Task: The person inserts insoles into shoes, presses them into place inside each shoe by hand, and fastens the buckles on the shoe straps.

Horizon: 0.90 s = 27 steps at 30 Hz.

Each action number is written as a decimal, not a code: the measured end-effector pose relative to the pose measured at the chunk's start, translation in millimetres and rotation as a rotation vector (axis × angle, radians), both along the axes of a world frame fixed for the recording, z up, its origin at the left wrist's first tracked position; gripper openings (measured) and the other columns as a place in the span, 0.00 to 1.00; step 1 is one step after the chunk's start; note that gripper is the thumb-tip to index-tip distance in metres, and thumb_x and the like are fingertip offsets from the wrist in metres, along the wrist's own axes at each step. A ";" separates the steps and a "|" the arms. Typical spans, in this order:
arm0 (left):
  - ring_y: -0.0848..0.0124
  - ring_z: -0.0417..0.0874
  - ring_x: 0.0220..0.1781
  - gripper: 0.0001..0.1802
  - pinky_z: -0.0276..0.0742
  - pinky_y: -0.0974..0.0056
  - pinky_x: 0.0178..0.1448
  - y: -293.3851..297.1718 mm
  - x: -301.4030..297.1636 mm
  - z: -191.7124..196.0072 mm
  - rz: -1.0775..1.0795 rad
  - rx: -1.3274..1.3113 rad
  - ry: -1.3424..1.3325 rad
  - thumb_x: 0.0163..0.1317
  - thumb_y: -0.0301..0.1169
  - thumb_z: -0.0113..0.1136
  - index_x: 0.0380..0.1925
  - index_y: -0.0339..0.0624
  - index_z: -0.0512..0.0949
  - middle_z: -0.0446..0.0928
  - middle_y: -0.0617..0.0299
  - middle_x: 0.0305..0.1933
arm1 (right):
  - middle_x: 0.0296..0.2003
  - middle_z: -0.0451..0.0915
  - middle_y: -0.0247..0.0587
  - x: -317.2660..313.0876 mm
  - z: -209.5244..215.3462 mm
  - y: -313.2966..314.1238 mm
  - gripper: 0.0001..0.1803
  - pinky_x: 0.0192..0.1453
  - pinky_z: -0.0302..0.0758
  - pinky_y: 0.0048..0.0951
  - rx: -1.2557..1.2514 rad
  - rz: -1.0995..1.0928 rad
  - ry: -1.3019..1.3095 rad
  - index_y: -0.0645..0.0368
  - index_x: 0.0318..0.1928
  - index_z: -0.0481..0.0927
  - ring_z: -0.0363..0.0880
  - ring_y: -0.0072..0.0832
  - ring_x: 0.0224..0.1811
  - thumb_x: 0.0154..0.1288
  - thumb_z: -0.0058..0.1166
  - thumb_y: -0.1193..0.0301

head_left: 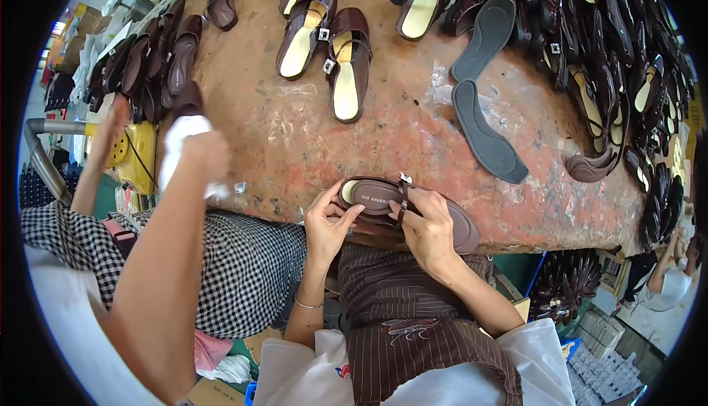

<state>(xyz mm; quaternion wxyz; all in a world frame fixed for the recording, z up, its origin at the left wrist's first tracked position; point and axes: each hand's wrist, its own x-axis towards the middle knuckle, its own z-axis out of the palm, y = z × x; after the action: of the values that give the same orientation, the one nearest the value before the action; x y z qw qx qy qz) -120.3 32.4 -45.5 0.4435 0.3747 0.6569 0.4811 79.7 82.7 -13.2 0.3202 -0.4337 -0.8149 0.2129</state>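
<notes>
A brown sandal (375, 194) with a dark insole lies along the near edge of the worn reddish table (295, 137). My left hand (328, 223) pinches its heel end with thumb and fingers. My right hand (428, 230) rests over the middle of the sandal, fingers on the brown strap with its small metal buckle (404, 179). The sandal's toe end sticks out to the right past my right hand. Below, my brown striped apron fills the lower middle.
Finished brown sandals with cream insoles (324, 37) lie at the table's far middle, beside two grey soles (487, 140). A big heap of sandals (605, 74) fills the right, and a row (162, 59) the left. A co-worker's hand with a white cloth (184, 140) is at the left.
</notes>
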 end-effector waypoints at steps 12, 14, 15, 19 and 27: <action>0.82 0.80 0.25 0.25 0.82 0.74 0.25 4.5 3.1 -10.8 0.131 -0.013 -0.026 0.59 0.23 0.75 0.56 0.26 0.79 0.81 0.61 0.34 | 0.44 0.81 0.50 -15.5 -7.1 2.3 0.10 0.59 0.77 0.45 -0.080 0.051 -0.059 0.65 0.39 0.88 0.81 0.46 0.50 0.54 0.64 0.79; 0.83 0.79 0.23 0.23 0.80 0.75 0.24 7.7 6.6 -6.7 0.154 -0.016 -0.012 0.59 0.23 0.75 0.54 0.27 0.80 0.81 0.62 0.32 | 0.44 0.81 0.50 -16.7 -6.7 1.2 0.11 0.59 0.77 0.45 -0.071 0.055 -0.069 0.66 0.39 0.87 0.81 0.46 0.50 0.53 0.64 0.79; 0.83 0.79 0.23 0.21 0.78 0.75 0.23 9.3 8.5 -5.7 0.163 -0.043 0.006 0.59 0.23 0.75 0.52 0.27 0.81 0.81 0.63 0.30 | 0.43 0.81 0.51 -16.2 -6.8 0.9 0.11 0.60 0.77 0.45 -0.060 0.053 -0.085 0.67 0.39 0.87 0.81 0.46 0.49 0.53 0.63 0.79; 0.84 0.78 0.22 0.14 0.75 0.75 0.21 17.8 11.0 -1.5 0.210 -0.078 -0.050 0.61 0.23 0.73 0.45 0.28 0.82 0.80 0.65 0.27 | 0.47 0.81 0.52 -13.3 -7.6 0.1 0.10 0.60 0.77 0.44 -0.076 0.076 -0.100 0.68 0.38 0.87 0.81 0.45 0.50 0.54 0.63 0.80; 0.84 0.74 0.18 0.06 0.68 0.74 0.17 22.4 9.6 -5.8 0.242 -0.073 0.002 0.70 0.26 0.64 0.37 0.31 0.82 0.78 0.65 0.21 | 0.73 0.67 0.50 -16.6 -4.7 22.1 0.33 0.64 0.77 0.37 -0.229 0.546 -0.262 0.64 0.70 0.70 0.74 0.38 0.70 0.62 0.48 0.78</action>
<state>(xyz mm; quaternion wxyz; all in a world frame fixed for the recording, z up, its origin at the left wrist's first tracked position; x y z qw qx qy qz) -110.7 54.8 -51.3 0.3949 0.2769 0.7148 0.5064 63.1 104.9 -17.9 0.0929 -0.2562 -0.9061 0.3235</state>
